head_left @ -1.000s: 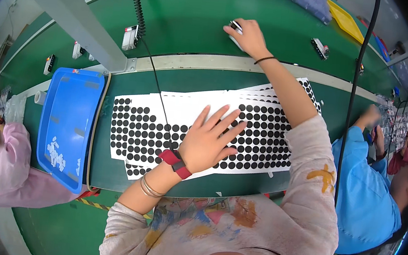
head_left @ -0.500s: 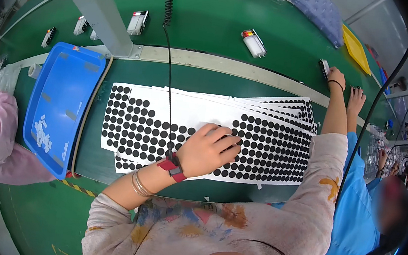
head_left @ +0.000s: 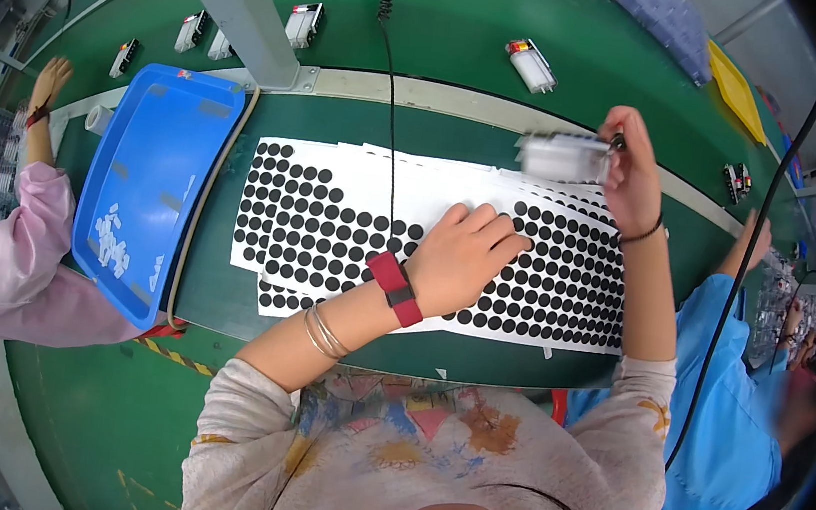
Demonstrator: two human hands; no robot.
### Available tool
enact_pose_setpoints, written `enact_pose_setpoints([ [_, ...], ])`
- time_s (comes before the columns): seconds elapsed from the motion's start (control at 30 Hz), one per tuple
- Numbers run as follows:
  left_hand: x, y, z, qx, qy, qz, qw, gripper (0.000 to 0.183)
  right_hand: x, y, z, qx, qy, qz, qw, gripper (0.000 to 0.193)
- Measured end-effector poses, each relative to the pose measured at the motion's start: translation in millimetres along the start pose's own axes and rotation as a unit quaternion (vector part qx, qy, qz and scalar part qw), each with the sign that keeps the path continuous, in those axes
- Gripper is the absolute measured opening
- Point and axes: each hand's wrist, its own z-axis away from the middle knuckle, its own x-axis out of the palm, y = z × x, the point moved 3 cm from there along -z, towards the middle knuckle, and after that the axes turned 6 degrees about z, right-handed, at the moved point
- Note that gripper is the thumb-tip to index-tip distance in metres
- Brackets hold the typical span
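My left hand [head_left: 476, 261] lies palm down on the stacked white sheets of round black stickers [head_left: 564, 295]. Its fingers are bent and slightly apart; the thumb is hidden underneath. Above the far right part of the sheets, my right hand [head_left: 635, 180] is closed round the dark end of a whitish box-shaped unit [head_left: 565, 158]. That unit points left and is smeared by motion. Part of the top sheet, beyond my left hand, is bare white where no dots show.
A blue tray [head_left: 150, 180] with small white pieces [head_left: 113, 240] stands left. Beyond the metal rail, similar units, one of them [head_left: 531, 66], lie on the green belt. A black cable [head_left: 392, 102] hangs over the sheets. People work at both sides: a pink sleeve [head_left: 12, 240], a blue sleeve [head_left: 727, 412].
My right hand has lifted the unit off the belt and brought it left over the sheets. My left hand stays on the sheets. The view has shifted slightly; the left co-worker's arm now reaches forward.
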Motion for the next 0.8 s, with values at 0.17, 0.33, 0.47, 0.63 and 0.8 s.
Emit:
enact_pose_setpoints([
  [0.17, -3, -9, 6, 0.017, 0.063, 0.071, 0.995, 0.025, 62, 2, 45, 0.031, -0.337, -0.401, 0.851, 0.04],
  [0.33, -5, -13, 5, -0.072, 0.081, 0.141, 0.984, 0.018, 75, 25, 54, 0.05, -0.409, -0.37, 0.832, 0.038],
  [0.47, -22, -24, 5, -0.131, 0.099, 0.287, 0.944, 0.017, 76, 48, 44, 0.058, -0.39, -0.382, 0.836, 0.035],
  [0.63, -47, -53, 11, -0.173, 0.285, 0.403, 0.852, 0.009, 87, 55, 52, 0.217, -0.314, -0.221, 0.898, 0.029],
  [0.8, -67, -25, -2, -0.033, 0.179, 0.215, 0.96, 0.01, 88, 56, 51, 0.207, -0.272, -0.209, 0.916, 0.032],
])
